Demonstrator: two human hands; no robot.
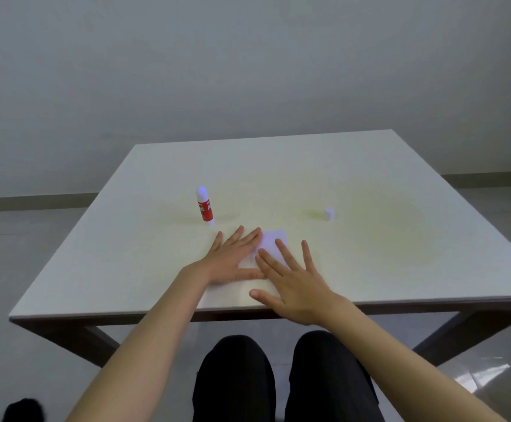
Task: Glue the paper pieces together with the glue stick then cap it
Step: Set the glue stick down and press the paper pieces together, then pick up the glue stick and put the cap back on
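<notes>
White paper pieces [274, 240] lie flat on the pale table [370, 254] near its front edge, partly hidden under both hands. My left hand [232, 260] lies flat with fingers spread on the left part of the paper. My right hand [290, 284] lies flat, fingers apart, over the paper's near right part. Upright behind my left hand stands a red and white glue stick [204, 207], its white tip exposed. A small white cap [329, 214] rests on the table to the right, apart from the stick.
The table's front edge [126, 313] runs just under my wrists, with dark legs [449, 339] below it. My dark-trousered knees [278, 376] sit under the table. A plain wall stands behind.
</notes>
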